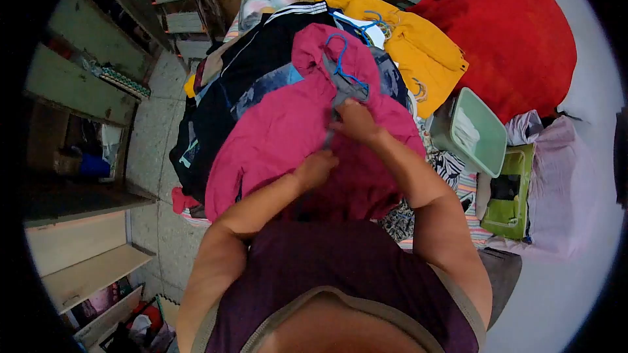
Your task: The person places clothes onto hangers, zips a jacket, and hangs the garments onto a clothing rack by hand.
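A pink hooded jacket [275, 124] lies spread out on top of a pile of clothes, its hood pointing away from me. The hook of a blue hanger [339, 46] sticks out at the neck, and grey lining shows there. My right hand [356, 121] is closed on the jacket's front edge just below the collar. Lower down the same front opening, my left hand [317, 168] is closed with its fingertips on the edge. Whether either hand pinches a zip pull is too small to make out.
Black clothes with white stripes [261, 42] lie under the jacket to the left. A yellow garment [425, 42] and a large red cloth [523, 33] are beyond it to the right. A pale green tub [492, 140] and a green basket [520, 212] stand at right; open cupboards [85, 91] line the left.
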